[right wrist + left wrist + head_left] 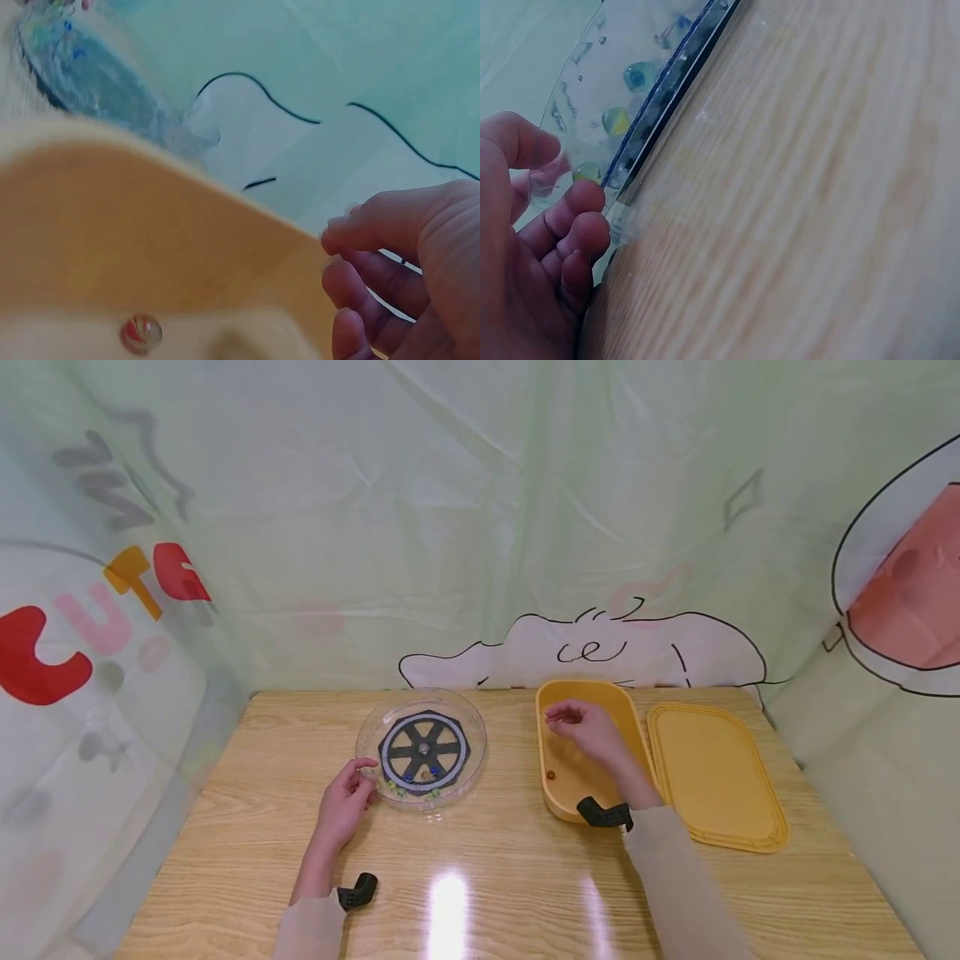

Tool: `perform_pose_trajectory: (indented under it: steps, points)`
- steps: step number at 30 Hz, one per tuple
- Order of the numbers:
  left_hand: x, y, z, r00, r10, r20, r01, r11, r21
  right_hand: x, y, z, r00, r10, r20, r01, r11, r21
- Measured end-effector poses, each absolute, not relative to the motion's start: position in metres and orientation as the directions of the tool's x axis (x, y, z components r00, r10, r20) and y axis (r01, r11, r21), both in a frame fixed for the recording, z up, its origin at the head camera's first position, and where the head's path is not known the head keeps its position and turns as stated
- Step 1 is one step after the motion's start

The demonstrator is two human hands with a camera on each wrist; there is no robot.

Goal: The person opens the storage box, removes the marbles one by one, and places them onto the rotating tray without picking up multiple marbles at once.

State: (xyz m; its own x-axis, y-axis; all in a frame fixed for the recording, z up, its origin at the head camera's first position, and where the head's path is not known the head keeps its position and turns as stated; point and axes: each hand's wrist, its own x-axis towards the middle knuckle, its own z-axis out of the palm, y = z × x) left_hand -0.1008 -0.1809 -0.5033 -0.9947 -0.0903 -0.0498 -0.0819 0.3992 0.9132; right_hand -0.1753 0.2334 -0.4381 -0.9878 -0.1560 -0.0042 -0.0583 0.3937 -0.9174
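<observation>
A clear round dish with several coloured marbles in it is on the left part of the table. Through its bottom shows a black six-spoked base with a light ring. At the dish's near-left edge, my left hand holds the rim, fingers bent around the clear wall. Over the yellow box hovers my right hand. Its fingers curl loosely, thumb close to the fingertips, and nothing shows between them. On the box floor lies one red-and-white glass marble.
A flat yellow lid lies right of the box on the wooden table. A pale green printed curtain hangs along the back and sides. Each wrist wears a black camera mount.
</observation>
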Motion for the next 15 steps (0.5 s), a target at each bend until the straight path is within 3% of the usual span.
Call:
perform_pose_trajectory:
  steps: [9, 15]
  points:
    - [-0.100, -0.182, -0.505, -0.993, -0.102, -0.058, -0.094, 0.396, 0.913, -0.187, 0.250, -0.446, -0.959, -0.275, -0.068, -0.089, 0.520, -0.850]
    - [-0.102, -0.182, -0.506, -0.994, -0.094, -0.054, -0.087, 0.391, 0.916, -0.190, 0.253, -0.443, -0.904, -0.405, -0.136, -0.095, 0.502, -0.860]
